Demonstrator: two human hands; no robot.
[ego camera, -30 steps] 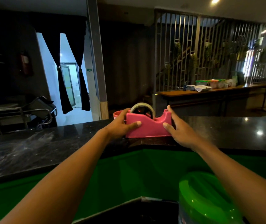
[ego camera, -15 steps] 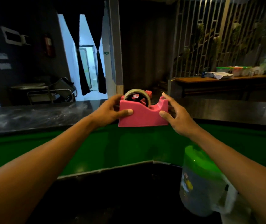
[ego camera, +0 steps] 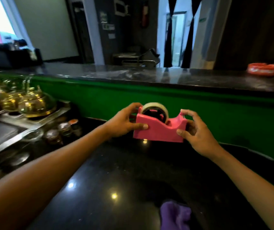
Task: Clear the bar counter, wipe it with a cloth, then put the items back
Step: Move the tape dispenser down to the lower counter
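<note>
Pink tape dispenser is gripped at both ends, frame centre, by left hand & right hand, held above the dark lower tabletop. Risk: tape roll could be tipped out if tilted; purple cloth, bottom centre, could be trapped underneath.

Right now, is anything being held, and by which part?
Yes: the pink tape dispenser, held above the lower black counter. The left hand grips its roll end, the right hand its cutter end.
</note>
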